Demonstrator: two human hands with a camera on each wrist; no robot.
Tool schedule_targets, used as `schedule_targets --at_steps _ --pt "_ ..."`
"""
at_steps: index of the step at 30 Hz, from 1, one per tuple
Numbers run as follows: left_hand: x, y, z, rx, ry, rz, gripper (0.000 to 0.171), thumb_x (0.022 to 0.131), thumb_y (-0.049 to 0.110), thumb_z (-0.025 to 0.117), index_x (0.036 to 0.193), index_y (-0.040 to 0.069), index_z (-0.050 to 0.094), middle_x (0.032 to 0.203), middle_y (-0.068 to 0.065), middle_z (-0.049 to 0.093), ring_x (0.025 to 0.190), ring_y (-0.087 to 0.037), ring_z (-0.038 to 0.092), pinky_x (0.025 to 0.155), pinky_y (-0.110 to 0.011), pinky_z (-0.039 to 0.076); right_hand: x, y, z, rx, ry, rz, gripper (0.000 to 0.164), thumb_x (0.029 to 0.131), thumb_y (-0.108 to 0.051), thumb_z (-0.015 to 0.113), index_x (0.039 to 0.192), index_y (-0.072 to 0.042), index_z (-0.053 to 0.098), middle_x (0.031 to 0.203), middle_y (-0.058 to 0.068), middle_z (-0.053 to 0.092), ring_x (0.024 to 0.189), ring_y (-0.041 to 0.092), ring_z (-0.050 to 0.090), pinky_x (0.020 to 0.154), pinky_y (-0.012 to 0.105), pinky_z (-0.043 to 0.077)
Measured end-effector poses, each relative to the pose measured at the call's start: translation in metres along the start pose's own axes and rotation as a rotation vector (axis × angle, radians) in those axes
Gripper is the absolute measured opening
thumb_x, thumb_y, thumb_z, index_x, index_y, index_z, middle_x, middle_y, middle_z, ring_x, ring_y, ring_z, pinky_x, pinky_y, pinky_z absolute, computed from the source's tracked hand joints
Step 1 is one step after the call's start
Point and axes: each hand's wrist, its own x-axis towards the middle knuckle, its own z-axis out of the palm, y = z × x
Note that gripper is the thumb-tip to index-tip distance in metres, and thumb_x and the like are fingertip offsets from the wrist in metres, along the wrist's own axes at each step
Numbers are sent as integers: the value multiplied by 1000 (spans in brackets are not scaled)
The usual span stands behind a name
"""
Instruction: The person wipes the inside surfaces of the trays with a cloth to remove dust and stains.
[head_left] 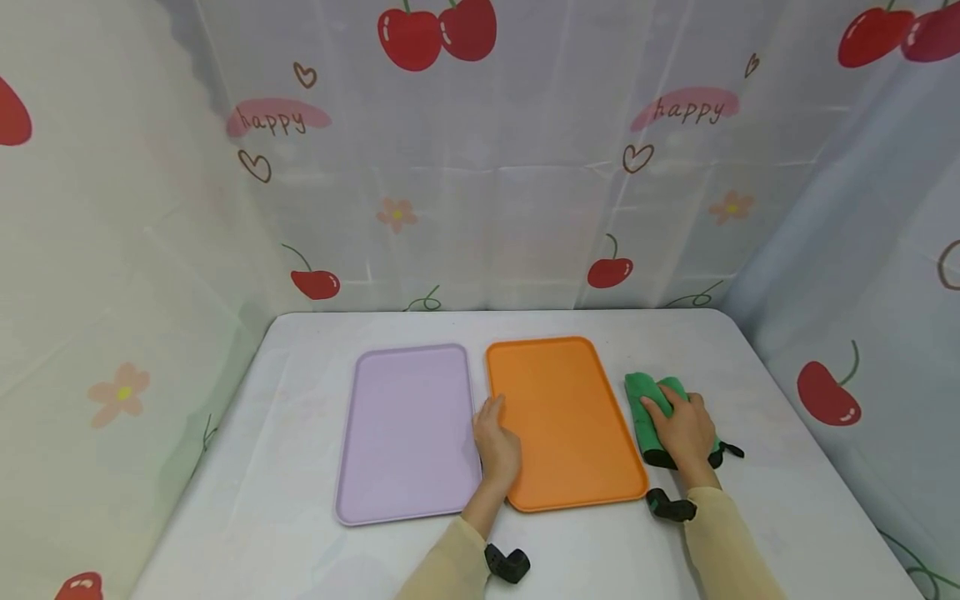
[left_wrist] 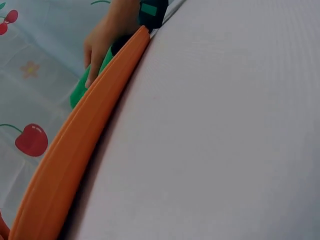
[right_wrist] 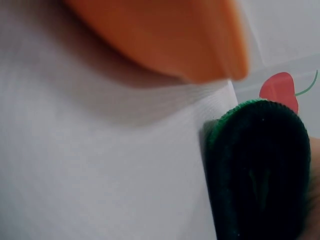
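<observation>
My left hand [head_left: 498, 450] is at the left edge of an orange rectangular tray [head_left: 562, 417], its fingers holding the rim. Part of the palm and the thumb side lies over the tray. In the left wrist view, the tray's long side wall [left_wrist: 75, 155] runs diagonally, a dark shadow along its base. To the right of the tray, my right hand [head_left: 686, 429] grips a folded green cloth [head_left: 642, 408] from above, fingers spread over its top. The cloth has black ends and a black strap. In the right wrist view its rounded dark end [right_wrist: 260, 165] shows close up.
A lilac tray [head_left: 408, 433] lies just left of the orange one. All stand on a white table [head_left: 300, 467]. Curtains with cherries and hearts [head_left: 480, 167] hang behind and at both sides. Black wrist devices [head_left: 510, 564] sit at both sleeves.
</observation>
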Motion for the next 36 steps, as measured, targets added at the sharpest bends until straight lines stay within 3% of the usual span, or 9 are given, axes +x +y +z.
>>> schedule_targets --at_steps 4,8,12,15,18,22,26,32,36 --pt "5 3 -2 -104 -6 -49 55 71 -28 44 118 -8 65 123 -27 64 116 -44 58 97 -51 51 0 1 0 2 4 3 56 96 -40 60 139 -6 52 125 34 47 99 51 55 77 60 47" --pt "11 6 -4 -206 -41 -166 58 74 -26 42 123 -5 63 126 -24 63 122 -37 57 100 -45 50 0 2 0 -3 1 7 56 96 -41 60 139 -6 52 126 33 46 100 50 55 78 59 47" --pt "14 8 -6 -267 -75 -277 58 76 -22 43 128 -2 61 121 -24 65 105 -33 67 81 -36 59 0 3 0 -10 3 6 56 96 -41 60 139 -6 52 124 33 47 98 50 56 77 59 47" --pt "16 9 -6 -306 -98 -334 56 79 -20 45 130 -2 58 121 -26 64 96 -31 68 71 -34 59 -1 3 0 -13 9 -3 56 96 -40 60 139 -5 52 123 33 48 97 50 56 76 59 48" --pt "19 8 -6 -361 -133 -397 55 81 -18 44 134 -5 54 129 -27 59 109 -34 65 85 -38 58 -1 3 0 -11 13 -10 55 96 -39 60 138 -5 52 122 34 48 96 50 56 75 59 48" --pt "23 7 -5 -434 -177 -489 59 84 -13 42 142 -7 42 141 -31 47 129 -40 51 105 -48 46 0 3 2 -3 15 -4 55 95 -39 61 138 -5 53 122 33 49 97 49 56 76 59 48" --pt "26 5 -6 -501 -225 -543 58 90 -8 41 147 -9 31 147 -35 35 137 -46 38 111 -52 37 0 3 3 0 23 -2 55 95 -39 62 137 -5 54 121 32 50 95 48 57 74 58 48" --pt "34 6 -7 -592 -278 -581 47 95 -1 45 140 -13 40 133 -29 53 121 -38 54 104 -43 48 1 3 3 3 28 -4 55 95 -39 62 137 -5 54 121 31 50 94 47 57 73 57 48" --pt "38 15 -15 -612 -315 -581 43 94 0 47 135 -14 45 125 -28 56 111 -30 57 95 -36 50 1 3 3 -1 33 -12 55 95 -40 62 137 -5 54 121 31 50 96 47 57 74 57 48"
